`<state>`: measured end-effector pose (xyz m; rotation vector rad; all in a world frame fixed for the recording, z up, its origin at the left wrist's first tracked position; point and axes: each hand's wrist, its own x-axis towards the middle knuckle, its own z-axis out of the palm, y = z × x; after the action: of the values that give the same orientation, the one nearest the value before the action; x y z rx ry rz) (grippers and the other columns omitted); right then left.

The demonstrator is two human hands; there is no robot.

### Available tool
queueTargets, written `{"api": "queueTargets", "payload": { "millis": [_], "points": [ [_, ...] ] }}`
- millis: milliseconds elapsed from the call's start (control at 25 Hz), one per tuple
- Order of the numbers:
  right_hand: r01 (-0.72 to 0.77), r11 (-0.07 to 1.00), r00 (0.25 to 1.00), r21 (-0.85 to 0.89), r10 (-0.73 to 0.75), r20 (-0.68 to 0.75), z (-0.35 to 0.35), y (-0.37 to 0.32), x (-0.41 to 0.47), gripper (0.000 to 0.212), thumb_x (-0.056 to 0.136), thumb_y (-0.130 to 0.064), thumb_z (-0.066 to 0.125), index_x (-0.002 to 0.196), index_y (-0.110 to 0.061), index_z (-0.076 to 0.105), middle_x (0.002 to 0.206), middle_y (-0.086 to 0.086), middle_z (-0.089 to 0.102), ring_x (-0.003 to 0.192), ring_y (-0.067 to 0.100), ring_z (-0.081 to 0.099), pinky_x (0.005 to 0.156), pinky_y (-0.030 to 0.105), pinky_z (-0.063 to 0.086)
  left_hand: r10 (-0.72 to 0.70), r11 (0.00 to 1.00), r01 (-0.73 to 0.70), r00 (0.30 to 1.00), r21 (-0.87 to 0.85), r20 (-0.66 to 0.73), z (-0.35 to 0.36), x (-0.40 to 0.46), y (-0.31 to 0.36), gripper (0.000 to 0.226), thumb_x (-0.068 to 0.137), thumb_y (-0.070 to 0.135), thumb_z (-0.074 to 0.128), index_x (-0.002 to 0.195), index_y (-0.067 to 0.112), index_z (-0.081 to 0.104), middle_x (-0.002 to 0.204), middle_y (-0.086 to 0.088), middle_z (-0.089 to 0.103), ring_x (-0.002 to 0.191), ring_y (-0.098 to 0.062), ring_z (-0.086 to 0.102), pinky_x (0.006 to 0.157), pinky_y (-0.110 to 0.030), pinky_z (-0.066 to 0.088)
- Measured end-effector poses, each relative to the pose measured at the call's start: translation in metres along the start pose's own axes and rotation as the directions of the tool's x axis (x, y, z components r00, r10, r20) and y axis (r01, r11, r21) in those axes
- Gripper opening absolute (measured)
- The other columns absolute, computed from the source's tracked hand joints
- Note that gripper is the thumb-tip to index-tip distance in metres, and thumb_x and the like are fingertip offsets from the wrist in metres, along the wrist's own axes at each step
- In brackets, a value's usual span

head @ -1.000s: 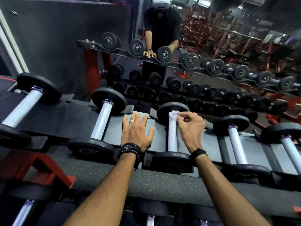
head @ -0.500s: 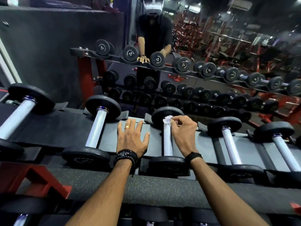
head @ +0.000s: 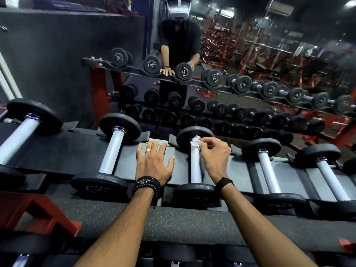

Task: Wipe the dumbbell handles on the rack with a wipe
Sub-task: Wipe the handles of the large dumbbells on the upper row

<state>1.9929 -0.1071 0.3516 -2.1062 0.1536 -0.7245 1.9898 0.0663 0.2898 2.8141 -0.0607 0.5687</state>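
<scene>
Wipe (head: 195,141): small white crumpled wad, pressed against the far end of the dumbbell handle (head: 196,166), right where the handle meets the far weight plate (head: 194,135). Right hand (head: 215,157) pinches it with thumb and fingertips; the other fingers are curled, the palm sits just right of the handle.

Handle: pale silver, knurled texture, runs near-to-far across the top tier of the rack (head: 77,151). Near plate (head: 196,194) is black and sits at the front lip of the tier. This is the third dumbbell from the left in the row.

Left hand (head: 153,164): flat on the rack surface between the second and third dumbbells, fingers straight and spread, gripping nothing. Gold ring (head: 148,150) on one finger, black beaded bracelets (head: 147,185) at the wrist. Black band (head: 224,183) on the right wrist.

Rack contents, top tier: five dumbbells visible, all the same style, black round plates with silver handles, lying parallel and spaced apart, each in its own cradle. Second dumbbell (head: 113,153) just left of the left hand, fourth dumbbell (head: 267,170) near the right hand, not touching. The lower tier holds more dumbbells; only the handle tops show at the bottom edge.

Red rack frame (head: 44,214) at lower left. Mirror (head: 250,54) behind reflects the rack and the person.
</scene>
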Motion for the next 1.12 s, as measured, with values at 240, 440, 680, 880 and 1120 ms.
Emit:
{"api": "queueTargets", "payload": {
  "millis": [240, 440, 680, 880, 1120],
  "points": [
    [-0.608, 0.641, 0.789, 0.470, 0.552, 0.268, 0.007, 0.005, 0.000, 0.021, 0.087, 0.006, 0.061, 0.071, -0.008, 0.061, 0.063, 0.005, 0.057, 0.051, 0.011, 0.052, 0.039, 0.018, 0.041, 0.000, 1.000, 0.000, 1.000, 0.003, -0.014, -0.001, 0.000, 0.001, 0.065, 0.089, 0.057, 0.030, 0.140, 0.021, 0.052, 0.143, -0.007, 0.051, 0.139, -0.024, 0.039, 0.120, -0.052, 0.015],
    [-0.649, 0.652, 0.761, 0.393, 0.565, 0.320, 0.004, -0.006, 0.003, 0.041, 0.083, 0.014, 0.047, 0.056, -0.016, 0.040, 0.048, -0.002, 0.036, 0.041, 0.010, 0.035, 0.038, 0.018, 0.031, 0.002, 1.000, -0.002, 1.000, -0.005, -0.005, -0.003, -0.001, 0.000, 0.066, 0.090, 0.058, 0.029, 0.142, 0.022, 0.050, 0.144, -0.006, 0.050, 0.140, -0.023, 0.038, 0.120, -0.051, 0.014],
    [-0.814, 0.460, 0.570, 0.356, 0.509, 0.646, -0.007, -0.022, 0.003, 0.036, 0.077, 0.001, 0.041, 0.107, 0.008, 0.059, 0.099, 0.020, 0.067, 0.085, 0.033, 0.064, 0.077, 0.042, 0.053, 0.002, 1.000, -0.002, 1.000, 0.003, -0.004, -0.001, -0.001, 0.000, 0.065, 0.090, 0.058, 0.031, 0.141, 0.023, 0.050, 0.143, -0.006, 0.051, 0.139, -0.023, 0.039, 0.120, -0.052, 0.014],
    [-0.703, 0.573, 0.708, 0.422, 0.504, 0.495, -0.001, -0.017, -0.003, 0.042, 0.063, -0.010, 0.059, 0.103, 0.003, 0.063, 0.091, 0.018, 0.070, 0.073, 0.026, 0.057, 0.053, 0.026, 0.038, 0.001, 1.000, -0.001, 1.000, 0.000, -0.009, -0.002, -0.001, 0.000, 0.064, 0.091, 0.057, 0.032, 0.142, 0.023, 0.049, 0.144, -0.005, 0.050, 0.140, -0.023, 0.037, 0.120, -0.051, 0.012],
    [-0.879, 0.407, 0.445, 0.249, 0.507, 0.738, 0.008, -0.020, 0.014, 0.007, 0.080, -0.002, 0.066, 0.083, -0.008, 0.065, 0.074, 0.006, 0.069, 0.070, 0.019, 0.067, 0.061, 0.028, 0.055, -0.012, 1.000, 0.012, 1.000, 0.003, 0.005, -0.003, -0.001, 0.001, 0.062, 0.093, 0.057, 0.034, 0.143, 0.024, 0.047, 0.149, -0.005, 0.046, 0.143, -0.022, 0.033, 0.121, -0.051, 0.009]
  ]
}}
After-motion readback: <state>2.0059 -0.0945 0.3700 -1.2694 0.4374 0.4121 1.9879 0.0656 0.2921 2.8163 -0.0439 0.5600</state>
